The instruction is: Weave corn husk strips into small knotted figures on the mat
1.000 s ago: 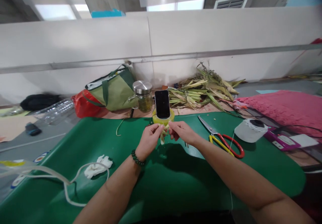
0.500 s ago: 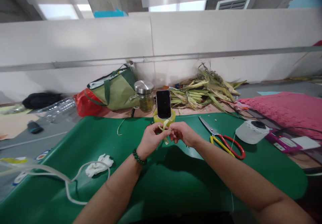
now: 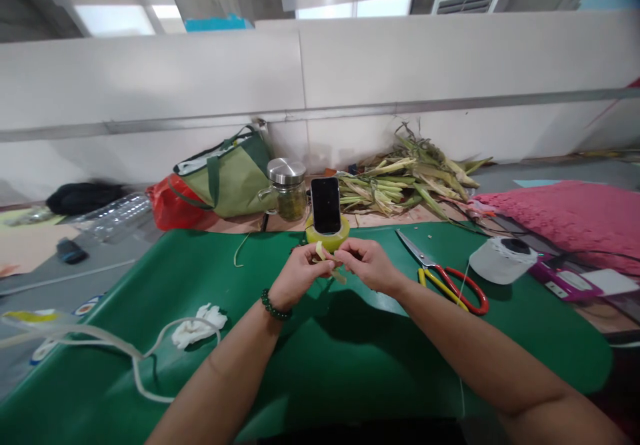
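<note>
Both my hands meet above the green mat [image 3: 350, 358] and pinch a pale yellow-green leaf strip [image 3: 321, 252]. My left hand [image 3: 299, 277], with a dark bead bracelet on its wrist, is closed on the strip's left part. My right hand [image 3: 369, 264] is closed on its right end, fingertips against the left hand's. Just behind them a black phone [image 3: 325, 205] stands upright in a yellow-green tape roll [image 3: 327, 237].
Red-handled scissors [image 3: 443, 273] and a white thread spool [image 3: 501, 259] lie right of my hands. A pile of leaves [image 3: 405, 182], a glass jar [image 3: 287, 189] and a green bag [image 3: 225, 175] sit at the back. White cord [image 3: 135, 358] and a white wad [image 3: 197, 325] lie at left. Pink cloth [image 3: 565, 215] lies far right.
My hands have drawn closer together and the strip's hanging end has been turned up between the fingers. The view shifted slightly.
</note>
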The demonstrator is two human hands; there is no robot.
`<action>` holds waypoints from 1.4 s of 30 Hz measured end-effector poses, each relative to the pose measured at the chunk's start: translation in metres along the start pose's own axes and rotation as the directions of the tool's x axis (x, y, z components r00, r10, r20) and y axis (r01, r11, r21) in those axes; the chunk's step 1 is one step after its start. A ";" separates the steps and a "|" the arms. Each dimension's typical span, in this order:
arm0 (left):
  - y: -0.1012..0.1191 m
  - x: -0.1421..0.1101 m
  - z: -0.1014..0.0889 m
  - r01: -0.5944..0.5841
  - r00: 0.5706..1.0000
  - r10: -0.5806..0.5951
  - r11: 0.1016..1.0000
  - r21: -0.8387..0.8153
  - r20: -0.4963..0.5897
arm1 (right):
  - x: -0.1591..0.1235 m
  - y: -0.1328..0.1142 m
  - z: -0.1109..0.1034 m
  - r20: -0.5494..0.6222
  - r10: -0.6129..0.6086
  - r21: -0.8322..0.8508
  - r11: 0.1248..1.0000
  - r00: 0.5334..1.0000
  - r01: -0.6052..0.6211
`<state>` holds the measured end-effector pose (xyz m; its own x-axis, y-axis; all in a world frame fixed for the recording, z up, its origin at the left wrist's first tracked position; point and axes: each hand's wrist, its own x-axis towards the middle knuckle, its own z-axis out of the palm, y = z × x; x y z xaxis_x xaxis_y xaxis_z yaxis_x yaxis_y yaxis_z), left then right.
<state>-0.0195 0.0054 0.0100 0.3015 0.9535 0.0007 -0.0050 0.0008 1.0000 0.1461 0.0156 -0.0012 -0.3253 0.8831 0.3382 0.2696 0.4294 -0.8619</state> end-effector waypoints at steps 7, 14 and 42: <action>0.001 -0.001 -0.004 0.063 0.998 -0.062 0.996 -0.063 0.016 | 0.001 -0.001 -0.003 0.006 -0.030 -0.019 0.999 1.000 0.030; -0.003 0.000 0.002 0.091 0.995 -0.093 0.991 -0.100 -0.022 | 0.008 0.004 -0.007 0.136 0.121 0.124 0.983 0.983 -0.138; -0.008 0.008 0.006 0.213 0.961 -0.269 0.865 -0.454 -0.061 | -0.002 0.003 -0.009 -0.172 -0.306 -0.344 0.909 0.936 0.233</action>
<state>-0.0114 0.0111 0.0024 0.2326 0.9346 -0.2690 -0.3733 0.3412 0.8627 0.1556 0.0168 -0.0011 -0.2310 0.7284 0.6451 0.4812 0.6618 -0.5749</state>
